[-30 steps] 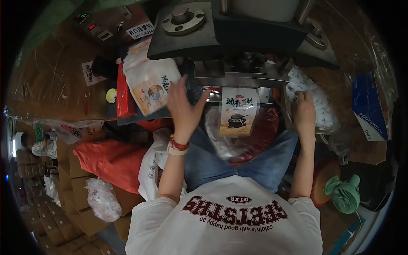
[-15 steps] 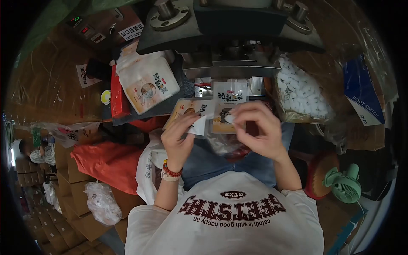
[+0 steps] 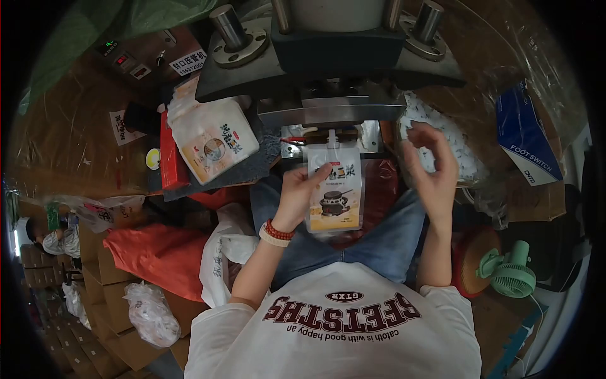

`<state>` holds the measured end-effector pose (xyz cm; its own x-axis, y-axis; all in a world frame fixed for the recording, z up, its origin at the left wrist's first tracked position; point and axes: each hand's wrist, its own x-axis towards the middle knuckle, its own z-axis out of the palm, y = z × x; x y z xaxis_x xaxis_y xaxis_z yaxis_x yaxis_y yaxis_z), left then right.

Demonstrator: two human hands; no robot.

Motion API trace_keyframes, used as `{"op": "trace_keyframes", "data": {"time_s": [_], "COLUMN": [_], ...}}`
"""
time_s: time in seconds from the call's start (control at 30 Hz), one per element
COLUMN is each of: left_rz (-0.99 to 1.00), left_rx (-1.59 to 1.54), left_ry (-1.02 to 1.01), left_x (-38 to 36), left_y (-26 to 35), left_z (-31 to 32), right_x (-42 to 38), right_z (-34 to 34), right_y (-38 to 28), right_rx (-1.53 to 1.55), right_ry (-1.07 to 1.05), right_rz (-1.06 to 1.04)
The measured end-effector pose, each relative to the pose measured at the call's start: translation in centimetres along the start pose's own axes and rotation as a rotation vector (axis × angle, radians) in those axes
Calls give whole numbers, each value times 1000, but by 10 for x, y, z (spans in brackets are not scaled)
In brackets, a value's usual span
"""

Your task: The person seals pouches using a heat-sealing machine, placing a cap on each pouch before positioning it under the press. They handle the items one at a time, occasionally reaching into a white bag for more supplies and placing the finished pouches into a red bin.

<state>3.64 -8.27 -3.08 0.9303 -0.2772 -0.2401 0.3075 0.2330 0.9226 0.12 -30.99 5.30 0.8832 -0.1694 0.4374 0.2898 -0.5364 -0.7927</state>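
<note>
My left hand (image 3: 303, 192) pinches the left edge of a printed spout pouch (image 3: 334, 202), thumb lying on its front. The pouch hangs upright above my lap, its clear spout (image 3: 332, 139) pointing up at the metal bar of the press (image 3: 331, 114). To the right, my right hand (image 3: 432, 164) is raised in front of the bag of small white parts (image 3: 457, 148), its fingers curved and apart, with nothing visible between them. A stack of similar pouches (image 3: 218, 142) lies to the left of the press.
A control box (image 3: 148, 57) stands at the back left. Beside the pouch stack is a red box (image 3: 170, 151). On the right are a blue foot switch box (image 3: 527, 136) and a green fan (image 3: 512, 271). Another person (image 3: 62, 242) is at the far left.
The view has shifted slightly. One pouch is now upright in my left hand below the press, where two overlapped before. My right hand has moved away right, to the bag of white parts.
</note>
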Motion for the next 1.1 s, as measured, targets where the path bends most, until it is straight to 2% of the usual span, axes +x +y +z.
{"op": "trace_keyframes", "data": {"time_s": [0.07,0.1,0.17,0.2,0.33,0.4,0.47,0.5,0.53,0.57,0.6,0.63,0.67,0.73,0.77,0.87,1.03,1.1], "left_rz": [-24,-20,-67,-92,-80,282,667,524,517,558,602,618,607,447,446,831,923,867], "left_rx": [-170,-171,-186,-189,-35,737,1700,1757,1759,1707,1648,1602,1600,1151,1146,1091,1155,948], "left_ry": [3,9,-9,-10,-22,410,882,802,803,619,433,404,395,403,396,336,191,-42], "left_x": [15,23,33,34,34,30,9,6,-3,-13,-20,-28,-38,-50,-54,-55,-72,-75], "left_y": [8,9,6,5,4,16,40,28,17,8,5,6,5,18,22,27,48,52], "left_z": [5,5,0,-1,-20,-45,-61,-86,-103,-116,-124,-123,-120,-106,-96,-64,-31,-28], "right_x": [13,17,15,17,17,17,14,14,14,15,16,12,8,2,-6,-19,-21,-20], "right_z": [-8,-4,13,19,12,10,6,3,1,-1,-3,-6,-5,5,12,46,46,35], "right_y": [14,34,82,87,88,89,91,90,87,80,70,57,41,3,-16,-39,-49,-49], "right_rx": [-306,-303,-648,-739,-660,-600,-541,-548,-554,-551,-468,-389,-393,-160,-86,33,17,278], "right_ry": [40,36,-76,-114,-118,-91,-67,-62,-60,-61,39,131,124,125,12,-244,-421,-455], "right_rz": [68,63,-90,-102,-93,-70,-30,20,69,68,43,26,36,-136,-183,-445,-571,-532]}}
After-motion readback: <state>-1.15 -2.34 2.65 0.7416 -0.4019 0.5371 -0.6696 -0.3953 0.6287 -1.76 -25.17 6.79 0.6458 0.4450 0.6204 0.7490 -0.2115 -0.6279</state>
